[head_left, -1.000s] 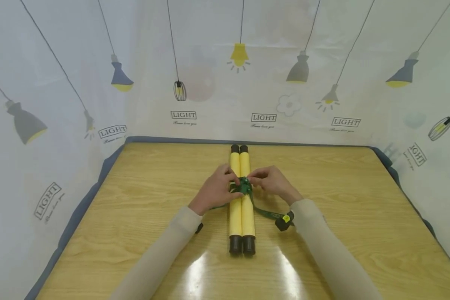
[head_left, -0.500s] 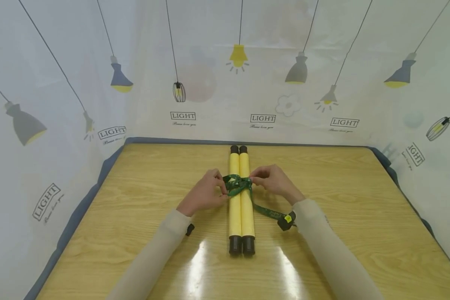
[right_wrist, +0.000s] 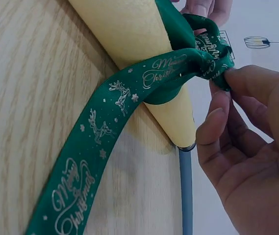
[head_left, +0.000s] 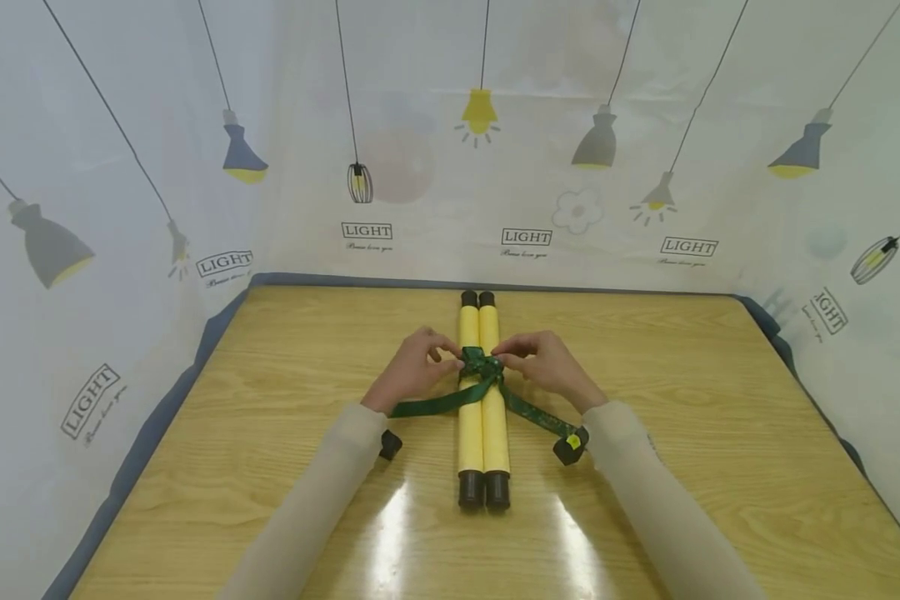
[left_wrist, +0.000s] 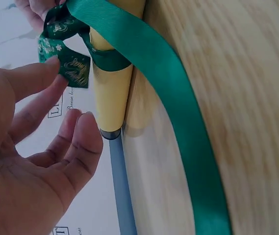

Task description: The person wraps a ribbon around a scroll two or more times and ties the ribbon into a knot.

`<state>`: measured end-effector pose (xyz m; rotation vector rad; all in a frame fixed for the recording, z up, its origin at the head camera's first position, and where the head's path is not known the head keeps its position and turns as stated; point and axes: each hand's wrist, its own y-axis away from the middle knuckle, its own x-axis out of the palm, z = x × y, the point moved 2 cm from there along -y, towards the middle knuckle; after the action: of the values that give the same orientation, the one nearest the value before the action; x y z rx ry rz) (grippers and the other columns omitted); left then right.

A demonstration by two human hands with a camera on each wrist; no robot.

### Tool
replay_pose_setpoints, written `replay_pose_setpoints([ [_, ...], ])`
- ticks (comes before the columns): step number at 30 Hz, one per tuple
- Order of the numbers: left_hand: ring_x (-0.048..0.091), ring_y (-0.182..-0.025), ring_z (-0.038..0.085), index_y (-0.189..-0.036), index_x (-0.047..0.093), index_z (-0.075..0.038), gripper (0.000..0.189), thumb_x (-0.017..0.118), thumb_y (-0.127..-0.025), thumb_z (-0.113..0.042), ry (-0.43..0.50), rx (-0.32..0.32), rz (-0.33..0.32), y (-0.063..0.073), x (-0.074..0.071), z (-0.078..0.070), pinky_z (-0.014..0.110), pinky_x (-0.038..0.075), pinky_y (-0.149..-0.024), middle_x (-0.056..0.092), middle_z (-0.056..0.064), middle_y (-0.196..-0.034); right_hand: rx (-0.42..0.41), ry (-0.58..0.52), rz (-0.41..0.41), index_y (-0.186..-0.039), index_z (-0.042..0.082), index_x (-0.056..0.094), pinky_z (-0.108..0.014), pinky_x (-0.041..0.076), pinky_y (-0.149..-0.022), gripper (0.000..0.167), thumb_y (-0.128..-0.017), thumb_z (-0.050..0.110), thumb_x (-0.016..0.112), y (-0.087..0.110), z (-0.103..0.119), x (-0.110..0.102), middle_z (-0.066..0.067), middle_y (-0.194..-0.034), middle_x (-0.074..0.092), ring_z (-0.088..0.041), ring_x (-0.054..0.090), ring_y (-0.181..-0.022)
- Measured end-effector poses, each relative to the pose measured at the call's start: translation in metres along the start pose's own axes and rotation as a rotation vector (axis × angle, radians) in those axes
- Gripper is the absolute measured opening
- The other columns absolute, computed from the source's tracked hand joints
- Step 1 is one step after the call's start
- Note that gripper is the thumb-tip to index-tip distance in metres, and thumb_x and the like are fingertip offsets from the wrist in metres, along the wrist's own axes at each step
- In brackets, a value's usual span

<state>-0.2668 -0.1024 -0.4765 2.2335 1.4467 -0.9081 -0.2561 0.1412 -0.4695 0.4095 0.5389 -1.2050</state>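
Observation:
Two yellow tubes with black end caps lie side by side on the wooden table, pointing away from me. A green ribbon, printed with silver Christmas lettering and reindeer, goes round their middle and is looped and knotted on top. My left hand pinches a loop on the left of the knot between thumb and forefinger. On the other side, my right hand pinches the ribbon close to the knot. One plain-faced tail runs left under my left wrist; the printed tail runs right toward my right wrist.
The wooden table ends at a blue-grey edging. Beyond it rises a white backdrop printed with hanging lamps. A black wrist camera sits at the left cuff and another camera at the right.
My left hand moved off the knot to the left, then back up to a small loop. The left tail now stretches out in view. My right hand stayed almost in place.

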Motion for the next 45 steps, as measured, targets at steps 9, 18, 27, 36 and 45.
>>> replay_pose_setpoints([
  [9,0.065,-0.113,0.026,-0.138,0.063,-0.018,0.036,0.066,-0.102,-0.024,0.112,0.071,0.098,-0.011,-0.002,0.006,0.042,0.056,-0.093,0.066,0.005,-0.134,-0.048,0.094,0.009,-0.107,0.019,0.077,-0.036,0.052,-0.081,0.014,-0.101,0.026,0.067,-0.001,0.001,-0.001,-0.002,-0.106,0.075,-0.019,0.065,-0.097],
  [18,0.069,-0.098,0.019,-0.110,0.071,-0.011,0.011,0.068,-0.100,-0.014,0.166,0.090,0.104,-0.011,-0.005,0.010,0.037,0.057,-0.086,0.074,0.006,-0.107,-0.060,0.089,0.004,-0.105,0.019,0.077,-0.035,0.051,-0.078,0.013,-0.101,0.027,0.067,0.000,0.001,-0.001,-0.002,-0.105,0.075,-0.019,0.064,-0.095],
  [27,0.066,-0.097,0.025,-0.109,0.078,-0.017,0.015,0.065,-0.103,-0.023,0.124,0.026,0.074,-0.005,-0.019,0.023,0.031,0.055,-0.075,0.074,0.001,-0.104,-0.047,0.087,-0.028,-0.103,0.021,0.076,-0.035,0.051,-0.076,0.014,-0.100,0.032,0.069,0.001,-0.005,-0.009,-0.002,-0.102,0.074,-0.019,0.063,-0.090],
  [36,0.067,-0.100,0.034,-0.110,0.073,-0.011,0.017,0.057,-0.107,-0.018,0.203,0.000,0.098,-0.003,-0.022,0.026,0.043,0.059,-0.082,0.072,0.008,-0.108,-0.046,0.074,-0.015,-0.107,0.013,0.072,-0.035,0.055,-0.070,0.016,-0.104,0.026,0.063,0.006,-0.012,-0.021,-0.016,-0.107,0.072,-0.031,0.064,-0.088],
  [45,0.062,-0.088,0.029,-0.118,0.069,-0.008,0.021,0.052,-0.108,-0.016,0.300,-0.003,0.112,-0.003,-0.023,0.035,0.041,0.059,-0.083,0.070,0.014,-0.108,-0.023,-0.106,-0.011,-0.109,0.005,0.068,-0.045,0.057,-0.071,0.017,-0.105,0.020,0.060,0.005,-0.016,-0.014,-0.019,-0.092,0.067,-0.030,0.062,-0.077],
])
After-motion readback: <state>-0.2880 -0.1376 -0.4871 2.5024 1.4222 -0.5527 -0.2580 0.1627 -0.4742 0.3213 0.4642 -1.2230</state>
